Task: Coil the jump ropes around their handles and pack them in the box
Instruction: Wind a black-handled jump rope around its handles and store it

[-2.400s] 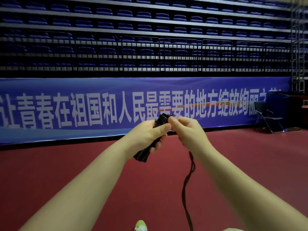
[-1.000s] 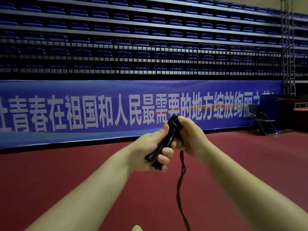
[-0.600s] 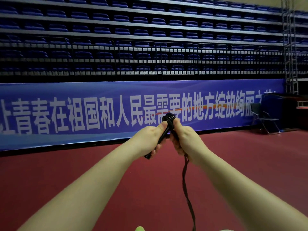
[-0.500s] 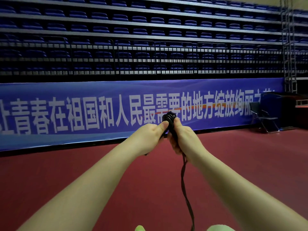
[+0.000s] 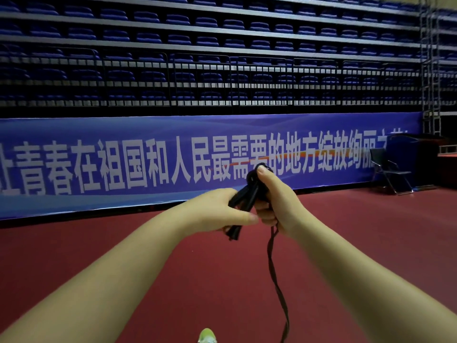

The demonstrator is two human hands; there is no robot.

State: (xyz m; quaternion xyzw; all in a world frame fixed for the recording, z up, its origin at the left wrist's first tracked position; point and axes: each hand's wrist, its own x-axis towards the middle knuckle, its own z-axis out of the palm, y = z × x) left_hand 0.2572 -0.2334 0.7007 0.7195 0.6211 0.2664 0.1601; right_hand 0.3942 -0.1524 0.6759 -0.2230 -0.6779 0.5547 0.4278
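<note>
Both bare forearms extended toward twelve o'clock, left hand (image 5: 217,211) clenched around the black jump-rope handles (image 5: 243,201), right hand (image 5: 274,196) closed on their wrapped top, thin black rope (image 5: 274,273) dangling toward six o'clock over red floor (image 5: 99,243).

Black jump rope (image 5: 249,194), partly coiled, dangling
</note>
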